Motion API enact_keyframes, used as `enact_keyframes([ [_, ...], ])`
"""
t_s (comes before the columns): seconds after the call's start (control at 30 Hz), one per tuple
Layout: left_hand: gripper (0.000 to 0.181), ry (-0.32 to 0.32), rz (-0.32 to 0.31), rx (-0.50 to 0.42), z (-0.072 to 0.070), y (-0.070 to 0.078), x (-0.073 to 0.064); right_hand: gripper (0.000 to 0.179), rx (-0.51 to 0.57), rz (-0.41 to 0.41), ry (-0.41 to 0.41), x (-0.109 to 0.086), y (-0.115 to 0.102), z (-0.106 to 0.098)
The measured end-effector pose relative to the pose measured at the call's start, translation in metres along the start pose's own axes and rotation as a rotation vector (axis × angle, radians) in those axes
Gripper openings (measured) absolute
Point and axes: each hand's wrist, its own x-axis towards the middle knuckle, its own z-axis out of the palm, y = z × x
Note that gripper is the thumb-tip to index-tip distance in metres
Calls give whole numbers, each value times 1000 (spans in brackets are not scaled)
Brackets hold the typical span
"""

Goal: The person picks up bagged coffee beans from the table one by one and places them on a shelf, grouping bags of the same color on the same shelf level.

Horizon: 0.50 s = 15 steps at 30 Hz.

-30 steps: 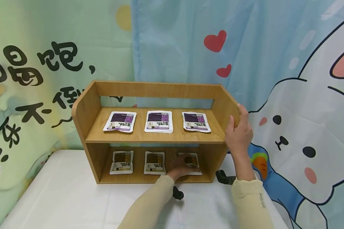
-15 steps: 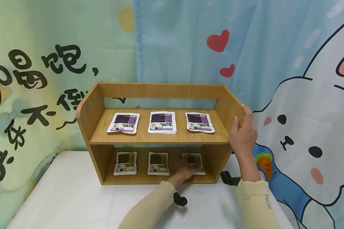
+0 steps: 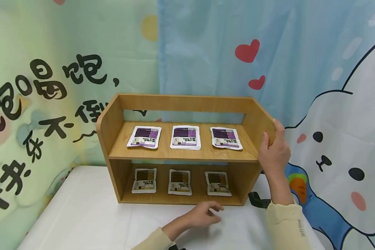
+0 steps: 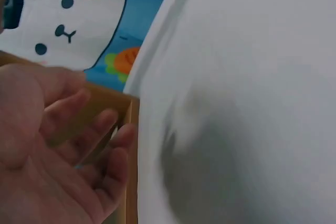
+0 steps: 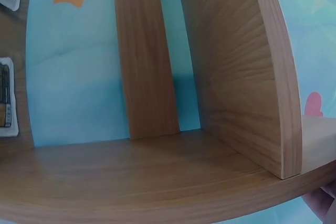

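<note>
A two-tier wooden shelf [image 3: 187, 160] stands on a white-covered table. My right hand [image 3: 275, 150] grips the edge of its right side panel, thumb in front; in the right wrist view only a bit of that hand [image 5: 321, 202] shows at the corner. My left hand [image 3: 203, 214] is just in front of the shelf's lower front edge, fingers loosely bent and holding nothing. In the left wrist view, the left palm [image 4: 58, 150] and bent fingers show beside the wood. Nearest to it, a brown-labelled packet [image 3: 218, 184] lies at the right of the lower tier.
Two more brown-labelled packets, left [image 3: 144, 181] and middle [image 3: 179, 182], share the lower tier. Above them lie three purple-labelled white packets, left [image 3: 144, 137], middle [image 3: 185, 137] and right [image 3: 226, 138]. Printed curtains [image 3: 203, 52] hang behind; white tablecloth [image 3: 90, 215] lies in front.
My left hand has let go of the right lower packet and drawn back out of the shelf toward me. The right hand keeps its grip. The head view has shifted slightly.
</note>
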Motion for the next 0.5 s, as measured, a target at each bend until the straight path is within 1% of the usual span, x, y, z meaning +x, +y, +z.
enact_keyframes([
  [0.07,28,-84,-3,-22,-11,-1,-17,43,-8,-11,7,1,4,1],
  [0.1,27,-116,-4,-16,-16,-2,-25,43,-9,-15,7,2,6,1],
  [0.13,26,-131,-3,-8,-22,-3,-33,43,-12,-22,6,3,8,1],
  [0.2,25,-143,-12,5,-31,-6,-46,43,-19,-31,-2,6,11,0],
  [0.3,24,-126,-25,33,-43,-14,-65,44,-46,-54,-10,12,19,-5],
  [0.4,24,-88,-61,65,-57,-23,-85,46,-76,-66,-28,16,25,-11],
  [0.5,23,-5,-108,177,-72,-31,-107,53,-89,-28,-90,12,26,-19],
])
